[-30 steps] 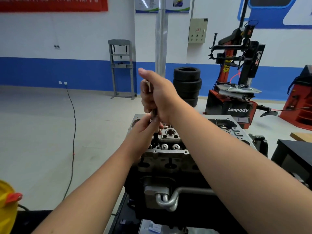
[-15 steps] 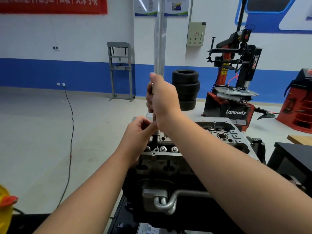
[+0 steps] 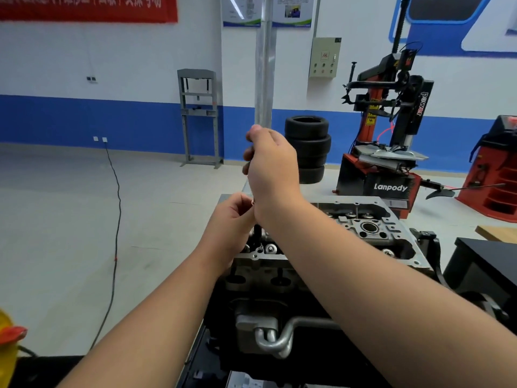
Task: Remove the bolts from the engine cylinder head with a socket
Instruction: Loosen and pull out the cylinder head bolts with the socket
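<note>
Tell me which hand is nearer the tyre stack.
Right. The right hand is raised just left of the tyre stack in the picture; the left hand sits lower and further left, over the cylinder head.

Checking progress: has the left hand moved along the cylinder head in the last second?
No clear move: the left hand stays at the cylinder head's near-left corner.

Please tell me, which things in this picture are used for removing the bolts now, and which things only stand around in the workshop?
In use:
- cylinder head
- socket tool, mostly hidden by the hands
- right hand, gripping its upper part
- left hand, gripping it lower down

Standing around:
- stacked tyres
- tyre changer
- grey press frame
- floor cable
</note>
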Available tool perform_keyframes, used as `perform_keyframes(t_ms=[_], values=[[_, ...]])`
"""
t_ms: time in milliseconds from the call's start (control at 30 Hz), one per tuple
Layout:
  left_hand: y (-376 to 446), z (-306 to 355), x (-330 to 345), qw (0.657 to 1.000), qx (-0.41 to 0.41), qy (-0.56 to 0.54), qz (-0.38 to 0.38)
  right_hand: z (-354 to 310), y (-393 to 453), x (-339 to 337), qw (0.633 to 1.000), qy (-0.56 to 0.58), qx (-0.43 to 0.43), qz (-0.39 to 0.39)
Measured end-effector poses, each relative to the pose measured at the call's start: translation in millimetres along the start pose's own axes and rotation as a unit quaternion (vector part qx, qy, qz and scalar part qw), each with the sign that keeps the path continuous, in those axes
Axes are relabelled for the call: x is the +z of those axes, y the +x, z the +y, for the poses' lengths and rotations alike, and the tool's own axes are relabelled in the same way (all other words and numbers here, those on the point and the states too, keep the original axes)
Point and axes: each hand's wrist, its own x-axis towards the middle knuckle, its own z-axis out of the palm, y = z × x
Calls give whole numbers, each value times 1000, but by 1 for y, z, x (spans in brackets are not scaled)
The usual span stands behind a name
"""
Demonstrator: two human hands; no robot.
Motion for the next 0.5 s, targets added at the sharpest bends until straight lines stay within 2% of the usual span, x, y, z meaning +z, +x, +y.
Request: perform_keyframes(t_ms=[100,233,300,400,500], values=[[-2,1,0,1000,3,-3,-6,-2,2,2,999,21,2,-28],[-9,0,-4,998,0,7,-67,-6,16,-7,976,20,58,-207],[-9,2,-2,996,-15,19,-86,-8,20,-16,968,54,82,-233],[-10,6,-1,996,-24,17,-80,-9,19,-20,969,106,111,-195],[-9,3,-1,999,-4,29,-46,-11,10,-11,991,62,85,-80]])
